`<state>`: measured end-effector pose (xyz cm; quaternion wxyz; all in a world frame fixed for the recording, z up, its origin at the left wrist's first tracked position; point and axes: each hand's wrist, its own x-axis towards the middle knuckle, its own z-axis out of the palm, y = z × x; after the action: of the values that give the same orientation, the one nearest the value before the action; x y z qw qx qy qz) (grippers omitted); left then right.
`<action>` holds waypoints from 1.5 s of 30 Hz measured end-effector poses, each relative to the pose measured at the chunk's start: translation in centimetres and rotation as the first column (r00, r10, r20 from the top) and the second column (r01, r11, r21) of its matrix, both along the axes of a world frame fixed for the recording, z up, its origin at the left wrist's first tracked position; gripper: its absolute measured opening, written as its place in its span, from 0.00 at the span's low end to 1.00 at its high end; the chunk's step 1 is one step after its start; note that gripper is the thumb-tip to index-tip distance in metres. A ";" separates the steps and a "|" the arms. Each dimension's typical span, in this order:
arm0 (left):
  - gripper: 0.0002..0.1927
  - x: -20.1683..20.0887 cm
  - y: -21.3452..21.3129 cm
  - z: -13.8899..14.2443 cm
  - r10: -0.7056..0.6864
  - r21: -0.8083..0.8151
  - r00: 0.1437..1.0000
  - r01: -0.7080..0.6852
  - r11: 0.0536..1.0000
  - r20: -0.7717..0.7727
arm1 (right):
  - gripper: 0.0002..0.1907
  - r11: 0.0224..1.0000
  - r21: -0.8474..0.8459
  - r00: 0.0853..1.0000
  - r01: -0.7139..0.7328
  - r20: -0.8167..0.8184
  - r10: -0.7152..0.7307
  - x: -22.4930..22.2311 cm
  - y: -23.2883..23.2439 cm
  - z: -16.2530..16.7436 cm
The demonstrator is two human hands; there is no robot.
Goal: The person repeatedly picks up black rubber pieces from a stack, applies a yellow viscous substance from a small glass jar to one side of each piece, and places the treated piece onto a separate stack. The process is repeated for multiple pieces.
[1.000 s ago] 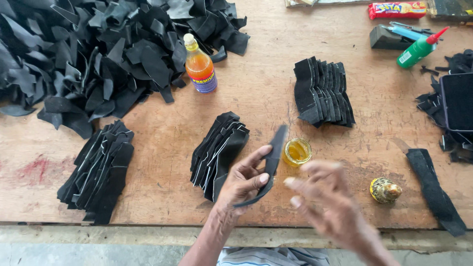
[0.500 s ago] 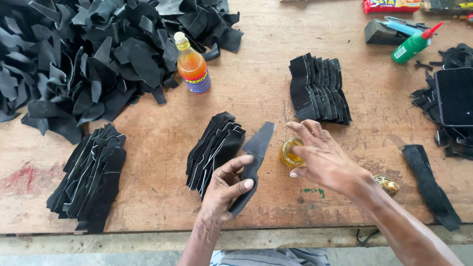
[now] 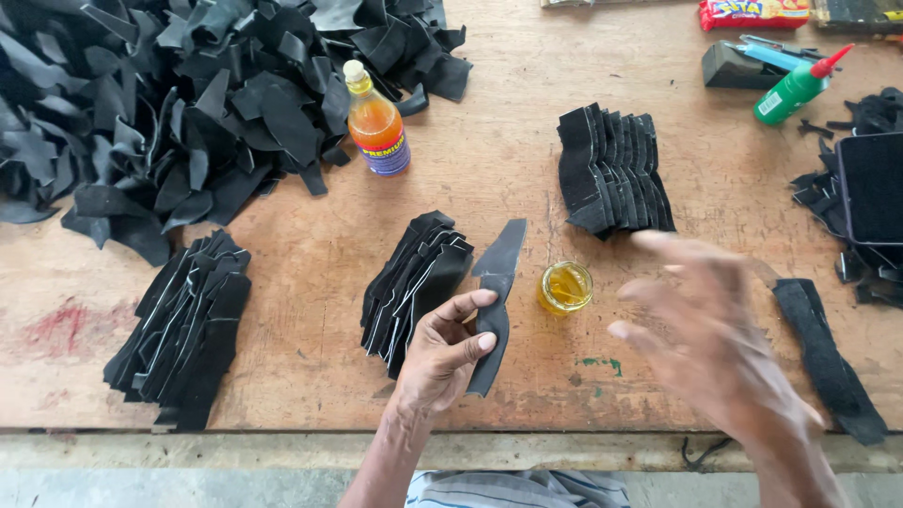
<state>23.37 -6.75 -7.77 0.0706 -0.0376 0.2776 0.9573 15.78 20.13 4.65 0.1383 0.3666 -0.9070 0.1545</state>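
The black strip lies near the table's front edge, pinched in the left hand. The right hand, blurred, hovers spread and empty just right of the small glue jar. Gluing step appears underway; coating the strip calls for a steady hold.

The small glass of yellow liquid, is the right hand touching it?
No, the right hand hovers blurred, apart from the small glass, which stands alone on the wooden table.

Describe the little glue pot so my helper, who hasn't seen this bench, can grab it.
On the wooden table, look just right of the black strip in the left hand. The small round pot sits there, the only clear container with yellow liquid among black pieces.
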 end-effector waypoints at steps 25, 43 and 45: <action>0.46 0.5 1.4 4.4 -0.077 0.111 0.991 0.088 0.990 -0.107 | 0.53 0.888 -0.458 0.647 -0.043 0.665 0.374 4.3 -3.3 -6.8; 0.47 -0.5 1.8 4.5 0.008 0.138 0.995 0.006 0.990 -0.095 | 0.42 0.870 -0.431 0.923 -0.240 0.178 0.342 6.4 -3.5 -6.8; 0.47 -0.5 1.9 4.6 0.005 0.145 0.996 0.008 0.989 -0.094 | 0.41 0.890 -0.406 0.937 -0.208 0.176 0.300 6.3 -3.7 -6.9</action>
<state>22.91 -4.82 -3.21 0.0608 0.0129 0.2105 0.9756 22.12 16.43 -2.29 0.0773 0.4281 -0.8131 0.3868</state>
